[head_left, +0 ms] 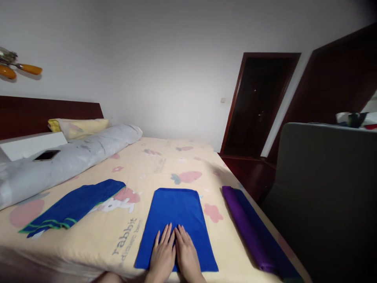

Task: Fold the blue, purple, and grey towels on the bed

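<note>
A blue cloth (176,204) lies flat on the bed, its shape close to a rectangle. My left hand (163,251) rests palm down on its lower part, fingers stretched out. Beside it, my right hand (187,249) also presses flat on the cloth, the fingertips of both hands nearly meeting. To the left is a darker blue cloth with green stripes (79,202), lying loosely spread at a slant. On the right, a purple folded cloth (246,228) lies along a dark blue one (265,232) near the bed's edge.
The bed's cream sheet (159,165) carries rabbit and carrot prints. A long grey bolster (97,147) with a phone (47,155) on it lies at the left, near a pillow (85,127). A grey chair back (326,188) stands at the right, and a dark door (259,106) is beyond.
</note>
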Tool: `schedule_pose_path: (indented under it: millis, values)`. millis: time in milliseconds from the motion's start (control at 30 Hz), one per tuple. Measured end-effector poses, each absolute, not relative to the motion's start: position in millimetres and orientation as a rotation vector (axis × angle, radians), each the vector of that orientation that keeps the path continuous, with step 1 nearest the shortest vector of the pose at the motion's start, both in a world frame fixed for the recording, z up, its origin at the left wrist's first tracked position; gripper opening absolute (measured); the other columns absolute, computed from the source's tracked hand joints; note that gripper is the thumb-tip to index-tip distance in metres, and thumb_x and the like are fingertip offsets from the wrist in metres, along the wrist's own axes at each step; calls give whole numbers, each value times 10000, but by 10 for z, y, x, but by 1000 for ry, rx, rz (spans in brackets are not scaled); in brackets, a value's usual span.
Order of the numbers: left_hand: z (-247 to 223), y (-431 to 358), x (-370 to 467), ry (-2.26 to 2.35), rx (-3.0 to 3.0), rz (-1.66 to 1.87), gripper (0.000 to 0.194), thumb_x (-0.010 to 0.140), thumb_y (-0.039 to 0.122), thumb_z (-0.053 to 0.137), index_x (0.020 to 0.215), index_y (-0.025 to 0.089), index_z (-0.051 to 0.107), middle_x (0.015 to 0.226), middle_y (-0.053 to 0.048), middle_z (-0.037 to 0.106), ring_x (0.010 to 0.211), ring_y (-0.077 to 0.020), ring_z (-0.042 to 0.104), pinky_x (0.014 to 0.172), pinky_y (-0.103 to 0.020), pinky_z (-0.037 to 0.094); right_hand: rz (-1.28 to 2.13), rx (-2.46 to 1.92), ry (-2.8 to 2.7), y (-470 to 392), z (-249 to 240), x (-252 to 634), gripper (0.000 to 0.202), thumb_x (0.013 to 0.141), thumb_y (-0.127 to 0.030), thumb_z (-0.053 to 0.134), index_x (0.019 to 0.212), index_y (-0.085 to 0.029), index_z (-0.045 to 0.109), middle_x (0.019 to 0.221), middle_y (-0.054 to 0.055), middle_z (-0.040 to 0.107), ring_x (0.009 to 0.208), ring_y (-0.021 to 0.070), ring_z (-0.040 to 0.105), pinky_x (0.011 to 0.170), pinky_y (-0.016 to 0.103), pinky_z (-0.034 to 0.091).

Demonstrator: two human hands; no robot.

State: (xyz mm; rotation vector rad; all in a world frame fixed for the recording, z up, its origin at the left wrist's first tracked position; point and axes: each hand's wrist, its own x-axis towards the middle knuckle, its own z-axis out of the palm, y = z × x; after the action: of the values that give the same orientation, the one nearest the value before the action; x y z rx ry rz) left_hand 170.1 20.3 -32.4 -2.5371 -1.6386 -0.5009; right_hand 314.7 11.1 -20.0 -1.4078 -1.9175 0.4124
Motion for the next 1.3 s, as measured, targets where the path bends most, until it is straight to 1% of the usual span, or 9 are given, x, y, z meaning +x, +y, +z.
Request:
schedule_pose_path:
  millis: [133,333,467,567,700,800,967,1133,1300]
  values:
    - [-285,158,1527,-1751,-2481,-514,521,992,369,300,1501,324,200,1559,-28,298,1411,-249,341,1118,-502,339,243,-1549,-2012,39,-176,3383,485,943,-375,430,1404,-229,462,1483,62,415,1385,274,367,1145,459,351]
    - [-233,75,1126,-1831,-2454,-494,516,987,431,317,1490,360,228,1553,-2,309,1415,-246,334,1124,-516,327,104,-1680,-1954,-22,-336,3905,536,909,-521,470,1397,-297,468,1486,36,431,1366,276,408,1112,458,387]
    - [-314,84,907,-1819,-2423,-525,485,982,316,316,1466,327,340,1515,-10,385,1376,-217,404,1115,-479,371,107,-1662,-1892,-60,-460,4169,490,894,-517,476,1337,-317,541,1445,28,501,1344,272,445,1097,468,399]
    - [-350,137,880,-1762,-2444,-619,476,936,198,354,1376,293,509,1429,-28,517,1310,-221,494,1102,-466,404,146,-1663,-1801,-35,-386,4203,468,856,-498,514,1232,-251,640,1394,90,552,1312,312,480,1077,499,417]
    - [-193,309,1132,-1712,-2547,-956,435,952,228,340,1307,249,590,1311,-55,636,1223,-201,580,1062,-390,470,379,-1500,-1561,214,-42,3940,408,851,-465,495,1014,-178,735,1298,161,620,1224,325,562,1068,492,426]
    - [-49,546,1441,-1768,-2613,-1128,479,969,217,259,1371,228,521,1343,-62,611,1242,-160,560,1046,-328,484,655,-1345,-1450,537,164,3587,430,857,-461,467,986,-157,742,1184,155,690,1113,300,642,982,459,500]
    - [-78,903,1777,-1715,-2704,-783,625,844,42,316,1451,168,394,1491,-93,430,1389,-180,366,1130,-369,385,679,-1304,-1510,901,150,3131,429,838,-413,460,995,-137,749,1152,151,703,1104,293,650,984,450,493]
    - [-118,914,1690,-1686,-2695,-680,482,973,276,318,1440,212,418,1504,-96,408,1403,-226,353,1148,-491,314,595,-1317,-1588,883,32,3201,392,821,-345,465,990,-136,750,1191,175,680,1122,284,642,1002,434,480]
    - [-45,835,1207,-1843,-2571,-526,515,985,460,289,1456,276,384,1542,-61,353,1426,-227,312,1145,-510,278,499,-1441,-1577,809,-30,3704,401,791,-326,470,1016,-132,738,1255,174,646,1177,292,605,1041,444,446]
